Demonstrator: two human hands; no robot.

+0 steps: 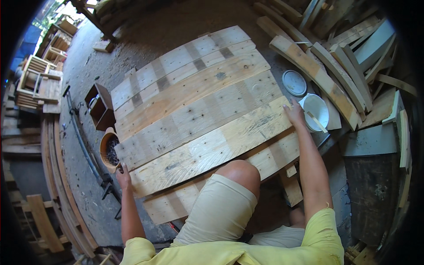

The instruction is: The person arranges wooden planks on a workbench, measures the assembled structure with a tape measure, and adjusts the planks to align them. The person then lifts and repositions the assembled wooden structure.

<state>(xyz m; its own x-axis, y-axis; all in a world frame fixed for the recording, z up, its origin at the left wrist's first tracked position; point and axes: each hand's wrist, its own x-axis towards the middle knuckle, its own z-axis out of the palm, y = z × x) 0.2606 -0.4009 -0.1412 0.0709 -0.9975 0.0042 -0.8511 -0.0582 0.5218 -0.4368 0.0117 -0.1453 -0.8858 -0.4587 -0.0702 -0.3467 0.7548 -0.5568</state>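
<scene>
Several pale wooden planks lie side by side in front of me, dotted with nail holes and crossed by darker bands. The nearest upper plank [212, 143] overlaps another plank [176, 204] that shows beneath its front edge. My left hand [124, 177] grips the upper plank's left end, beside an orange-brown bowl [107, 150] of dark nails. At its right end my right hand [295, 113] is closed over the corner, thumb side up. My bent knee is over the near edge of the boards. The undersides of both hands' grips are hidden.
A white bucket [316, 110] with a stick in it stands right of the boards, its round lid [294, 83] beyond. Left are a wooden box [101, 106] and a long dark bar clamp [84, 137]. Timber offcuts [318, 66] are piled at the far right.
</scene>
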